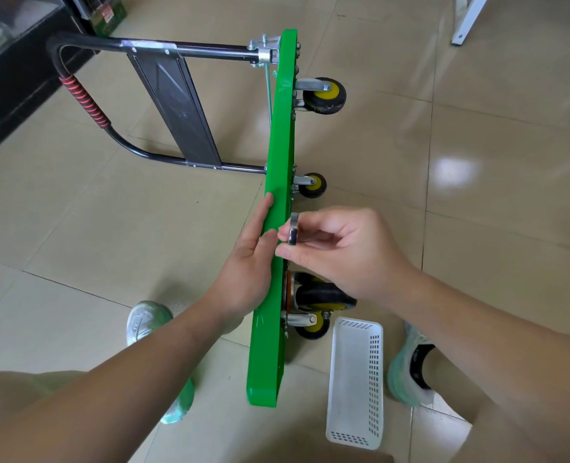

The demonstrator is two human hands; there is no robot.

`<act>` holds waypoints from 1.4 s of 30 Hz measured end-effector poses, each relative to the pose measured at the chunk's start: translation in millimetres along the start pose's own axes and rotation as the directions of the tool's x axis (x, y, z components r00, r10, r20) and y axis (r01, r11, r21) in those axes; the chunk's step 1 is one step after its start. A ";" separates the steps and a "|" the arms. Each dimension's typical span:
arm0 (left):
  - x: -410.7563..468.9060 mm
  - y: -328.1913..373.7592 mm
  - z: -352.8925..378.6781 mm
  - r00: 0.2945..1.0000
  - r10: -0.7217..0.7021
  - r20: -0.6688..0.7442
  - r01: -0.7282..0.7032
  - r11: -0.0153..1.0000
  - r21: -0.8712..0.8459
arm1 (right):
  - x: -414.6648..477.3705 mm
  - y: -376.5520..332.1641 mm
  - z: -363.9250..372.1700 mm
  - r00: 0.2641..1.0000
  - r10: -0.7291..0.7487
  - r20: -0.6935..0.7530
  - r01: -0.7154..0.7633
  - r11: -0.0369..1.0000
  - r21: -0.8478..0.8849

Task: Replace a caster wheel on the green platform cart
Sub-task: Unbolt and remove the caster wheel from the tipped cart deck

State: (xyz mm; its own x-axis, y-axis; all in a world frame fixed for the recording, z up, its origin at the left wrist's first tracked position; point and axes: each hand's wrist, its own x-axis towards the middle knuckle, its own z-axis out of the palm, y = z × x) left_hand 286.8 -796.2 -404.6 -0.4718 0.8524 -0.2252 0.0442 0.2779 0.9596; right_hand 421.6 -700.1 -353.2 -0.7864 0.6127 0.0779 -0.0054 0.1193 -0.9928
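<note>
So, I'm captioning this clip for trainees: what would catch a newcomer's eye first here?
The green platform cart stands on edge mid-frame, yellow-hubbed caster wheels pointing right. The left hand lies flat against its deck while the right hand pinches a silvery metal part beside the underside. A white basket lies on the floor, lower right.
</note>
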 end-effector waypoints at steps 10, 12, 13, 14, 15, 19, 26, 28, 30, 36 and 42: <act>-2.2 2.1 0.5 1.000 -0.005 0.003 0.005 0.999 0.036 | 7.2 -8.4 -11.5 0.981 -0.146 -0.131 0.145 0.989 -0.022; -2.1 2.8 0.1 1.000 -0.013 -0.003 0.013 0.999 0.041 | 18.6 -10.2 -19.7 0.978 -0.106 -0.181 0.102 0.994 -0.032; -2.0 3.7 0.4 1.000 -0.013 -0.007 0.014 0.999 0.039 | 24.8 -10.0 -23.3 0.978 -0.066 -0.199 0.063 0.998 -0.023; -2.2 4.3 0.5 1.000 -0.009 -0.015 0.010 0.999 0.039 | 30.9 -9.1 -25.9 0.978 -0.023 -0.210 0.022 1.000 -0.009; -2.2 4.5 0.7 1.000 -0.004 -0.020 0.004 0.999 0.046 | 37.1 -7.4 -28.0 0.977 0.018 -0.213 -0.017 1.000 0.008; -3.1 5.4 -0.7 1.000 -0.026 -0.006 0.026 0.998 0.061 | 59.5 -0.1 -30.2 0.961 0.184 -0.206 -0.165 0.980 0.108; -2.9 5.7 -1.7 0.999 -0.041 0.002 0.041 0.995 0.089 | 80.1 16.1 -30.2 0.921 0.381 -0.084 -0.358 0.911 0.205; -2.8 5.3 -2.7 0.999 -0.044 0.010 0.043 0.995 0.091 | 82.5 20.0 -28.3 0.909 0.413 -0.049 -0.395 0.895 0.206; -3.1 5.7 -3.2 0.999 -0.042 0.014 0.040 0.995 0.088 | 82.7 23.6 -24.9 0.901 0.433 -0.032 -0.418 0.884 0.210; -3.3 6.7 -3.2 0.999 -0.045 0.016 0.043 0.995 0.091 | 78.1 23.7 -23.1 0.900 0.434 -0.047 -0.412 0.880 0.235; -3.6 6.5 -3.0 1.000 -0.027 0.003 0.026 0.995 0.100 | 64.4 14.7 -22.1 0.935 0.349 -0.069 -0.333 0.927 0.175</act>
State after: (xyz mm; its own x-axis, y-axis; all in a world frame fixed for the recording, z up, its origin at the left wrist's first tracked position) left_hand 286.2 -798.8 -397.0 -0.4700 0.8461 -0.2514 0.1195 0.3432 0.9316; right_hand 384.6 -641.6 -360.7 -0.6941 0.6684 -0.2673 0.1489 -0.2299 -0.9617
